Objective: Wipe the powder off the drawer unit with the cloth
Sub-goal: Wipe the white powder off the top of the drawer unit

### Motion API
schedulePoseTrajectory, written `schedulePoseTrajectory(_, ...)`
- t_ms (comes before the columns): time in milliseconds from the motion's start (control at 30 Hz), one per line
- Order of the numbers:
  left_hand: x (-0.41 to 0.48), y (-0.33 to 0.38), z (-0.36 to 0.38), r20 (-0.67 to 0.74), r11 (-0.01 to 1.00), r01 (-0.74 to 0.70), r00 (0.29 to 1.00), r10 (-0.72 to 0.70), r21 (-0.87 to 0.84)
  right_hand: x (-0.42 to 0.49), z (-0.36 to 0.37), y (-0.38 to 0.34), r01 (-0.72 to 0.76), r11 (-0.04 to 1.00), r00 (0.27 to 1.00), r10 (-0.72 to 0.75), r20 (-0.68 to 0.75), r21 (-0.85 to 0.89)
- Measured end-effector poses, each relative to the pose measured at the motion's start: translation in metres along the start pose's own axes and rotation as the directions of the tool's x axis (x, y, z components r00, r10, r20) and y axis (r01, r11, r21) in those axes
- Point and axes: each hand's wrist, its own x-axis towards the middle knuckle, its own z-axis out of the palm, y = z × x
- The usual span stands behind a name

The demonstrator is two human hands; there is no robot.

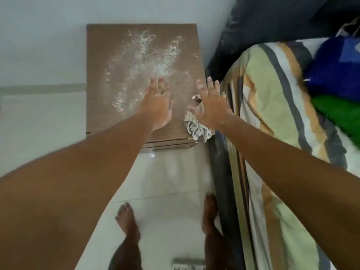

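Left hand (158,102): fingers together, flat, empty, above powder (144,61).
Right hand (211,106): fingers apart, empty, above cloth (196,128).
Cloth: drawer unit (101,75) top, near right corner.

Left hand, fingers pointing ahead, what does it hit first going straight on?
Probably the powder on the drawer unit top just beyond the left hand; its height above the top is unclear.

Soft, even indoor light, no hard shadows. Glare patch on the glossy floor (165,166). Whole frame slightly soft; both hands motion-blurred. Wide-angle stretch at edges, forearms ballooned at bottom corners.
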Motion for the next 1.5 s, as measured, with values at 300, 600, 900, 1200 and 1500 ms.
schedulePoseTrajectory(300,0.061,-0.012,0.087,-0.005,0.998,-0.043,0.999,0.044,0.034,0.012,0.093,0.043,0.026,0.998,0.995,-0.031,0.091,0.056)
schedulePoseTrajectory(600,0.116,-0.049,0.085,-0.104,0.992,-0.105,0.988,0.112,0.072,0.021,0.108,0.04,0.185,0.965,0.97,-0.149,-0.193,0.184)
schedulePoseTrajectory(900,0.116,-0.055,0.1,-0.238,0.992,-0.116,0.963,0.123,0.043,0.147,0.031,0.037,0.213,0.896,0.883,-0.006,-0.469,0.389)
schedulePoseTrajectory(1200,0.119,-0.06,0.107,-0.263,0.986,-0.144,0.951,0.16,0.079,0.358,-0.013,0.023,-0.025,0.963,0.932,0.119,-0.342,0.267)
schedulePoseTrajectory(1500,0.119,-0.061,0.111,-0.272,0.985,-0.134,0.949,0.16,0.111,0.359,0.015,0.013,-0.176,0.984,0.959,0.18,-0.217,0.038)
